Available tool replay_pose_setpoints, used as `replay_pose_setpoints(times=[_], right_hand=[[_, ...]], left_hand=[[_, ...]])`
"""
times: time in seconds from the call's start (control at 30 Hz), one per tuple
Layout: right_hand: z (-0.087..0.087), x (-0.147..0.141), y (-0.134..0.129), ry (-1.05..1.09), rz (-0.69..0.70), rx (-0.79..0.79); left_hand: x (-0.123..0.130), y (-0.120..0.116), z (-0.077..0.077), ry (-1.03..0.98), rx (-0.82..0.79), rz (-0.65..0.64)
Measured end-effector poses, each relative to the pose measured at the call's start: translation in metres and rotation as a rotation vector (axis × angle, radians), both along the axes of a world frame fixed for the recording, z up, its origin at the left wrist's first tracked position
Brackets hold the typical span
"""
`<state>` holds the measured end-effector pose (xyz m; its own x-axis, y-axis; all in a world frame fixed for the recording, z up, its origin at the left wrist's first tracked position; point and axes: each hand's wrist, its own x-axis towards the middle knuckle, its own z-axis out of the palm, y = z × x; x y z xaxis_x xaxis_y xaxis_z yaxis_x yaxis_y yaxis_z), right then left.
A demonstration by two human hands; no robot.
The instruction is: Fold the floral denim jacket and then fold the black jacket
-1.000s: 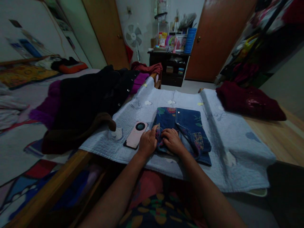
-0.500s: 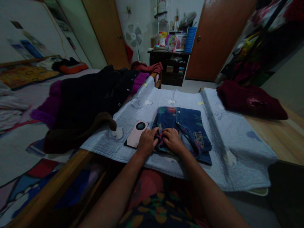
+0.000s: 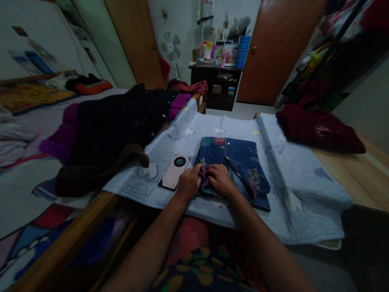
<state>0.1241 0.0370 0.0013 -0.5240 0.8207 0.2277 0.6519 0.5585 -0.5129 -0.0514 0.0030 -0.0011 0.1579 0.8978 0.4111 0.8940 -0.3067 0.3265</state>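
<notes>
A folded blue denim garment (image 3: 240, 152) with printed flowers and metal snaps lies on a pale blue quilted cloth (image 3: 219, 121). At its near left edge, my left hand (image 3: 189, 182) is closed, thumb and fingers pinching the bunched fabric. Just to the right, my right hand (image 3: 221, 178) presses on the same garment with its fingers curled into the cloth. The fingertips of both hands are partly hidden in the folds. A pink phone (image 3: 173, 174) with a round black camera ring lies face down beside my left hand.
Left of the cloth, a dark coat (image 3: 112, 121) with purple trim lies heaped over a wooden rail (image 3: 67, 239). A maroon folded garment (image 3: 322, 129) sits at the right on a wooden surface (image 3: 358, 174). A fan (image 3: 170, 46) and a dark cabinet (image 3: 212, 87) stand behind.
Both hands stay on the denim garment in nearly the same place. The left fingers have shifted very slightly at its edge; the phone has not moved.
</notes>
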Motion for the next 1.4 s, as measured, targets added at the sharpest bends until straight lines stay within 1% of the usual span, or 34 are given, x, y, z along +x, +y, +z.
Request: replay_pose_setpoints(times=[0.2, 0.33, 0.4, 0.57, 0.73, 0.83, 0.9, 0.97, 1.03, 1.13, 1.2, 1.27, 1.33, 1.4], right_hand=[[0.000, 0.001, 0.001, 0.007, 0.005, -0.024], [0.001, 0.001, 0.001, 0.009, -0.001, -0.028], [0.001, 0.001, 0.001, 0.011, -0.002, -0.027], [0.000, 0.000, 0.001, 0.020, -0.007, -0.022], [-0.001, 0.000, 0.001, 0.030, -0.003, -0.021], [-0.001, 0.000, 0.001, 0.042, 0.001, -0.019], [0.000, 0.000, 0.000, 0.046, -0.001, -0.014], [0.001, 0.000, 0.000, 0.042, -0.002, -0.010], [0.002, 0.000, 0.000, 0.035, -0.002, -0.007], [0.001, 0.000, -0.001, 0.030, -0.001, -0.003], [0.001, 0.000, -0.001, 0.028, -0.001, -0.006], [0.000, 0.000, 0.000, 0.025, 0.003, -0.014], [0.000, 0.001, 0.000, 0.024, 0.004, -0.019], [0.000, 0.001, 0.000, 0.025, 0.003, -0.014]], left_hand=[[-0.004, -0.004, -0.003, -0.123, 0.004, -0.024], [-0.005, -0.007, -0.003, -0.202, 0.002, 0.020], [-0.005, -0.008, -0.001, -0.189, 0.000, 0.059], [-0.004, -0.011, 0.009, -0.040, 0.010, 0.159], [-0.005, -0.016, 0.014, -0.040, -0.002, 0.254], [-0.006, -0.021, 0.017, 0.007, -0.036, 0.311], [-0.007, -0.024, 0.019, 0.055, -0.056, 0.318], [-0.010, -0.026, 0.023, 0.082, -0.070, 0.289], [-0.012, -0.026, 0.029, 0.054, -0.087, 0.264], [-0.011, -0.022, 0.037, -0.022, -0.150, 0.297], [-0.007, -0.017, 0.041, -0.015, -0.219, 0.330], [-0.002, -0.012, 0.041, 0.027, -0.279, 0.338], [0.002, -0.007, 0.038, 0.049, -0.304, 0.331], [0.003, -0.004, 0.035, 0.012, -0.314, 0.315]])
